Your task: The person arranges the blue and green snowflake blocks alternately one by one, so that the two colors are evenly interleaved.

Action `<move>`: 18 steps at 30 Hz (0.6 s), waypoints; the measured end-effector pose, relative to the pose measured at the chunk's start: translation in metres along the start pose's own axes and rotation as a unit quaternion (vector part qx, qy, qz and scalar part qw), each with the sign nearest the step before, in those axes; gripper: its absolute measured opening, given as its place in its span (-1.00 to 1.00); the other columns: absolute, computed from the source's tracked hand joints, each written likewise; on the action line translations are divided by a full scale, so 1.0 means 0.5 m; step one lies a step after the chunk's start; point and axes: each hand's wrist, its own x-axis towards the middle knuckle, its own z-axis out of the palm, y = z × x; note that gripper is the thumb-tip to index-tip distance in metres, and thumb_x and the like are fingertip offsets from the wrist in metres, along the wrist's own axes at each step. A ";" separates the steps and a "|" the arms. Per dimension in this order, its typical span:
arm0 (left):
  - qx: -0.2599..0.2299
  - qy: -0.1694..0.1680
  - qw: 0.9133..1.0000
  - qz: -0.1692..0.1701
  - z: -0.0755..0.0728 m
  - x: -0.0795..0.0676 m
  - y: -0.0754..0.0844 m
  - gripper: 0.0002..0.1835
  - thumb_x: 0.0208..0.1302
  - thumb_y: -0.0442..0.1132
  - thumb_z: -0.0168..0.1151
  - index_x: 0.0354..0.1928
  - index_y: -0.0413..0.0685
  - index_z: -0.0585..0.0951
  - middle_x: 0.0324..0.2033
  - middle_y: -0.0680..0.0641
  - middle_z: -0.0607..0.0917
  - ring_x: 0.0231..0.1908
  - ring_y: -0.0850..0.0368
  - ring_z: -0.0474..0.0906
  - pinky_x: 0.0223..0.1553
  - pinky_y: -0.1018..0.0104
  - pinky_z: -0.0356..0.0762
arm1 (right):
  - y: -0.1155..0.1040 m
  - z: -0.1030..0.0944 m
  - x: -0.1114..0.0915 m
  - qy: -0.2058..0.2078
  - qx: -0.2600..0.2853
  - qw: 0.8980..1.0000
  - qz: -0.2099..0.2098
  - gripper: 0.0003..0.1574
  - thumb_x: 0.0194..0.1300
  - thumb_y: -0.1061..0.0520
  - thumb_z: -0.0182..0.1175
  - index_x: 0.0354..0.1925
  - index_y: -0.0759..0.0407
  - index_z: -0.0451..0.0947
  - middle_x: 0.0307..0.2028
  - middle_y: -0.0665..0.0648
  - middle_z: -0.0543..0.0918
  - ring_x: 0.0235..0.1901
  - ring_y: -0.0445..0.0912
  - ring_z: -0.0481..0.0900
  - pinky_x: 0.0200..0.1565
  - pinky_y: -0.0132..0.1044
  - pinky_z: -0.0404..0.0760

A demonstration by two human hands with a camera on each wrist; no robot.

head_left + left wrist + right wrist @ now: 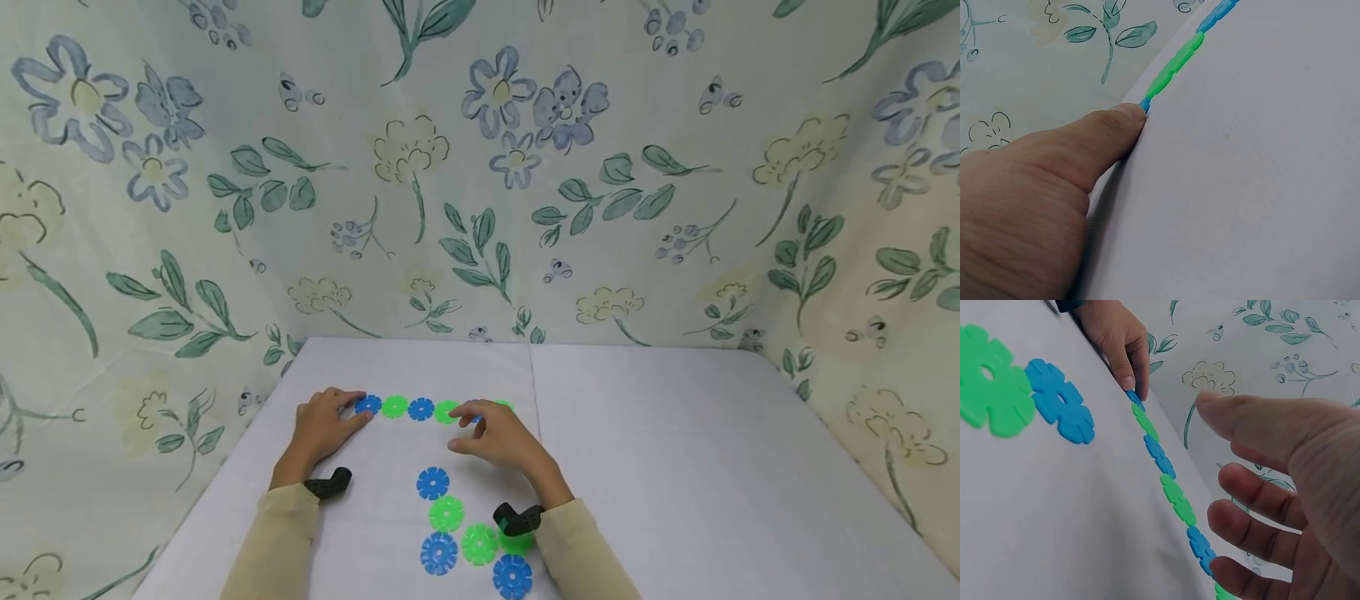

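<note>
A row of notched plastic flower discs in alternating blue and green runs across the white table, among them a green disc (pixel 394 407) and a blue disc (pixel 1160 456). At its left end, my left hand (pixel 322 425) pinches the end blue disc (pixel 367 404) between thumb and forefinger. The left wrist view shows the thumb (pixel 1116 128) on that disc's edge. My right hand (pixel 498 433) hovers over the row's right part with loosely bent fingers and nothing in them. It hides some of the discs there in the head view.
Nearer me lie loose discs: a blue one (pixel 432 483), a green one (pixel 446 514), another blue one (pixel 438 553) and several more, partly under the right forearm. A flower-patterned cloth (pixel 480 208) encloses the white table (pixel 675 467) at the back and sides.
</note>
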 end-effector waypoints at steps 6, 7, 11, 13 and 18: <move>0.003 0.005 1.000 0.005 0.000 -0.001 0.000 -0.40 0.28 0.27 0.27 0.25 0.13 0.62 0.04 -0.15 0.66 0.09 -0.16 0.49 0.04 -0.17 0.29 | -0.003 0.011 -0.003 -0.024 -0.007 1.000 -0.008 -0.36 0.17 -0.16 0.46 0.17 -0.01 0.60 -0.09 0.06 0.67 -0.32 -0.14 0.55 -0.32 -0.32 0.56; 0.002 0.005 1.000 0.005 0.000 -0.001 -0.001 -0.40 0.28 0.27 0.27 0.25 0.14 0.62 0.04 -0.14 0.66 0.10 -0.16 0.49 0.04 -0.17 0.29 | -0.003 0.013 -0.003 -0.030 -0.011 0.999 -0.011 -0.36 0.17 -0.16 0.46 0.17 -0.01 0.60 -0.09 0.05 0.67 -0.33 -0.16 0.55 -0.32 -0.32 0.56; 0.000 0.003 1.000 0.004 0.001 0.001 -0.003 -0.40 0.27 0.27 0.28 0.25 0.15 0.61 0.05 -0.14 0.66 0.11 -0.16 0.49 0.05 -0.17 0.29 | 0.002 0.022 -0.001 -0.058 -0.020 0.998 -0.020 -0.36 0.15 -0.17 0.47 0.17 -0.04 0.61 -0.10 0.03 0.66 -0.35 -0.20 0.53 -0.30 -0.36 0.56; 0.002 0.002 1.000 0.006 0.002 0.003 -0.004 -0.40 0.28 0.27 0.27 0.26 0.15 0.60 0.06 -0.15 0.65 0.11 -0.16 0.48 0.04 -0.16 0.29 | 0.003 0.026 0.000 -0.068 -0.023 0.997 -0.019 -0.35 0.14 -0.17 0.48 0.17 -0.06 0.61 -0.11 0.01 0.66 -0.35 -0.21 0.53 -0.28 -0.37 0.56; 0.002 -0.001 1.000 0.004 0.005 0.003 -0.007 -0.40 0.28 0.27 0.27 0.27 0.16 0.60 0.07 -0.15 0.65 0.11 -0.15 0.48 0.04 -0.17 0.28 | 0.004 0.034 0.001 -0.090 -0.025 0.996 -0.011 -0.35 0.11 -0.16 0.50 0.16 -0.09 0.61 -0.13 -0.03 0.64 -0.33 -0.23 0.52 -0.25 -0.38 0.55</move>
